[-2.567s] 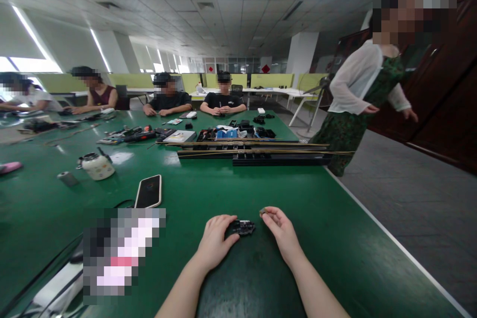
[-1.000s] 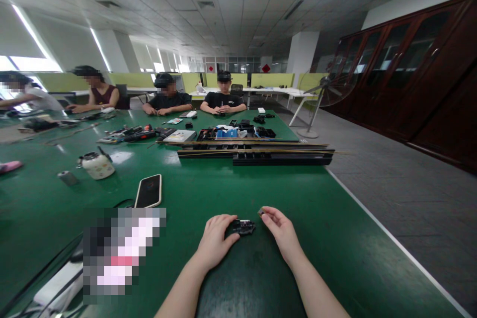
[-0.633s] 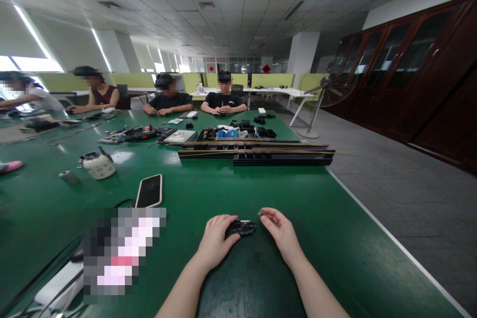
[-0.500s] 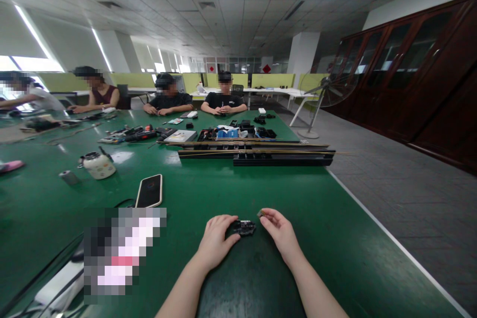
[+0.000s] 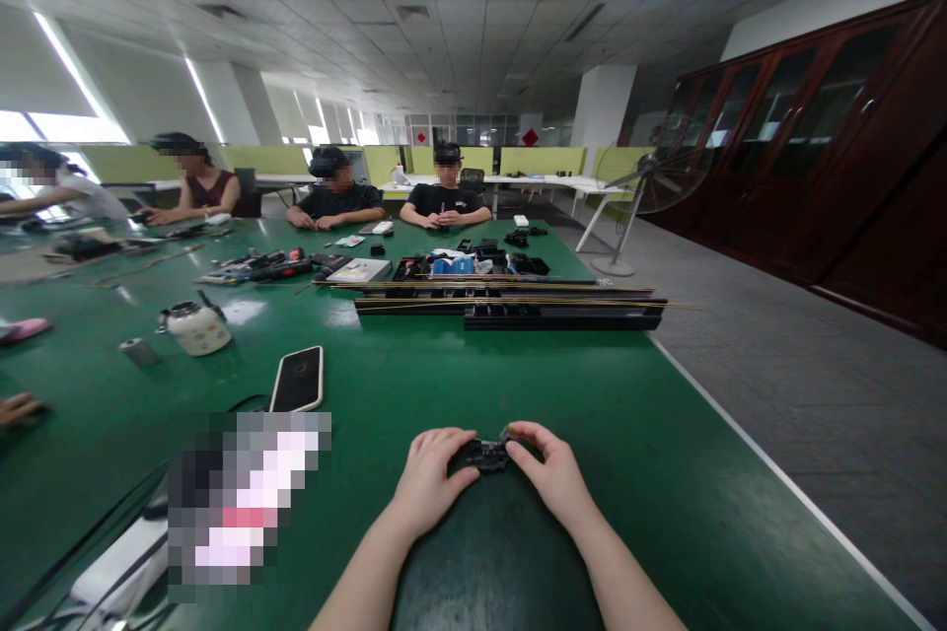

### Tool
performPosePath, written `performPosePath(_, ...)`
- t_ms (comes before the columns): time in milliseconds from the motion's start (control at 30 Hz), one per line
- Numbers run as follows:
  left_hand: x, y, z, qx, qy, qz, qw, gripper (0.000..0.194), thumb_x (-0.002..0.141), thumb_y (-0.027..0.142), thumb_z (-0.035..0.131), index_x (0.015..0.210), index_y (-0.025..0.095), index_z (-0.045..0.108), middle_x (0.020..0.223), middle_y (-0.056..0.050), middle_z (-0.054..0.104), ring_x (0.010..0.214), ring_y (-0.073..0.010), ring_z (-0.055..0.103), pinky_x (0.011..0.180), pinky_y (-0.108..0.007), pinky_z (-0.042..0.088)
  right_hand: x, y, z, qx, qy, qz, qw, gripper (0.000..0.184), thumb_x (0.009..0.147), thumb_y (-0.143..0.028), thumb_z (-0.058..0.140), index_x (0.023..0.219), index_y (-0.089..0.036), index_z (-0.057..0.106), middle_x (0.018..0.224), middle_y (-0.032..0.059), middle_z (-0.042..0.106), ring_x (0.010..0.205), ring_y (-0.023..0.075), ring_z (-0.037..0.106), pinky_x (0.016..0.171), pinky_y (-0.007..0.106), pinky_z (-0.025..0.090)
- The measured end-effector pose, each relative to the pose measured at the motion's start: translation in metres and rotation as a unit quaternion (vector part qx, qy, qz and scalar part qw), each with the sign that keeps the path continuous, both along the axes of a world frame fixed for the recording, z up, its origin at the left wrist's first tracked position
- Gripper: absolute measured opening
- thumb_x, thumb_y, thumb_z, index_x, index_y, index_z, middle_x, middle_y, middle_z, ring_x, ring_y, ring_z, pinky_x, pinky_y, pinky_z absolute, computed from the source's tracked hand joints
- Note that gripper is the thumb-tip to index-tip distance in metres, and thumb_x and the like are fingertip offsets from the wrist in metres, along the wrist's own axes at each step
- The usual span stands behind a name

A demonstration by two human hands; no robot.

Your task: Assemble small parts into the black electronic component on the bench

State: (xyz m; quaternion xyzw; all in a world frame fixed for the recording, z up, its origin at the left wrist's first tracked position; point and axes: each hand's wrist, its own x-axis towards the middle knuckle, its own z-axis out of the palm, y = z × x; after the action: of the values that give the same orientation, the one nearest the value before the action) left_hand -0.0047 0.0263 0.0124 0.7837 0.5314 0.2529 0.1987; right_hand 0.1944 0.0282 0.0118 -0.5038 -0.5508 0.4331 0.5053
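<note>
A small black plastic housing (image 5: pixel 489 455) with an uneven inner side facing up is on the green table in front of me. My left hand (image 5: pixel 431 473) is closed around its left end, thumb along the near edge and fingers at the far edge. My right hand (image 5: pixel 546 461) pinches a small greyish piece (image 5: pixel 507 433) between thumb and fingertips, at the housing's right end. Fingers cover most of that piece, so its kind is unclear, and I cannot tell whether it touches the housing.
Beyond my hands lie long black rails (image 5: pixel 562 316) with thin brass-coloured rods. To the left are a phone (image 5: pixel 297 379), a white pot (image 5: pixel 196 327), a metal cylinder (image 5: pixel 138 352) and a white power strip (image 5: pixel 122 562). Several people sit around the table; another person's hand (image 5: pixel 21 409) shows at the left edge.
My right hand has moved left with the small piece, from beside the housing to its right end. My left hand stays on the housing. Another person's hand has appeared at the left edge.
</note>
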Motion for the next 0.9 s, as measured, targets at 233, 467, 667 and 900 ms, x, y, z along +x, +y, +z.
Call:
performPosePath(233, -0.001, 0.001, -0.003, 0.009, -0.007, -0.001, 1.000, 0.038, 0.076, 0.025, 0.061, 0.114, 0.027, 0.057, 0.112, -0.002, 0.062, 0.108, -0.0234, 0.050, 0.096, -0.041, 0.033, -0.004, -0.007, 0.009, 0.056, -0.095, 0.029, 0.993, 0.018, 0.068, -0.031, 0.067, 0.085, -0.027, 0.070, 0.092, 0.0041, 0.068, 0.092, 0.0234, 0.059, 0.090, 0.040, 0.043)
performPosePath(467, -0.001, 0.002, -0.005, 0.016, -0.004, -0.004, 1.000, 0.038, 0.076, 0.023, 0.063, 0.113, 0.028, 0.056, 0.112, -0.001, 0.062, 0.108, -0.0217, 0.051, 0.095, -0.039, 0.033, -0.008, -0.009, 0.010, 0.093, -0.195, 0.076, 0.973, 0.018, 0.070, -0.025, 0.065, 0.087, -0.030, 0.070, 0.096, 0.0039, 0.067, 0.098, 0.0251, 0.055, 0.090, 0.043, 0.040)
performPosePath(667, 0.000, 0.001, -0.005, 0.020, -0.001, -0.006, 1.000, 0.039, 0.076, 0.023, 0.064, 0.113, 0.028, 0.056, 0.111, -0.001, 0.062, 0.107, -0.0212, 0.051, 0.095, -0.038, 0.033, -0.009, -0.011, 0.013, 0.104, -0.226, 0.086, 0.965, 0.019, 0.072, -0.023, 0.062, 0.088, -0.029, 0.069, 0.098, 0.0045, 0.066, 0.098, 0.0245, 0.055, 0.089, 0.042, 0.041)
performPosePath(900, 0.000, 0.001, -0.005, 0.017, 0.003, -0.005, 1.000, 0.040, 0.075, 0.021, 0.064, 0.114, 0.027, 0.056, 0.113, -0.001, 0.062, 0.108, -0.0216, 0.051, 0.095, -0.039, 0.033, -0.008, -0.011, 0.010, 0.095, -0.265, 0.092, 0.955, 0.018, 0.072, -0.022, 0.063, 0.090, -0.025, 0.068, 0.101, 0.0049, 0.066, 0.099, 0.0226, 0.056, 0.091, 0.040, 0.040)
